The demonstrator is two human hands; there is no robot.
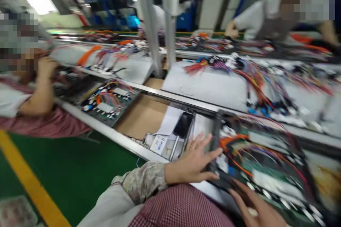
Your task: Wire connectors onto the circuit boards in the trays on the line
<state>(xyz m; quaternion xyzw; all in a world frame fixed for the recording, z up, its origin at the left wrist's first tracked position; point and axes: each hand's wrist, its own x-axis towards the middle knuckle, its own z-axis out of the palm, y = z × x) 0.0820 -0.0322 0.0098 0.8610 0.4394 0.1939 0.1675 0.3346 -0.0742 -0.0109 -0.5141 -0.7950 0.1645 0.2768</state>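
A black-framed tray [218, 127] holds a green circuit board [255, 165] with orange, red and purple wires and white connectors. My left hand [190, 159], a ring on one finger, lies at the tray's left edge with its fingers spread; the fingertips reach the black frame. At the near edge of the same tray is my right hand [257, 207], partly cut off by the bottom of the picture. Its visible fingers are stretched out along the frame, and nothing shows in them. The right part of the picture is blurred.
Left of the tray lie a smartphone [183, 125], a printed label [158, 144] and cardboard [144, 115]. Another wired board [106, 103] sits farther left, near a co-worker's arm [39, 92]. Wire bundles [255, 78] cover the raised shelf behind. Metal posts [170, 25] stand mid-line.
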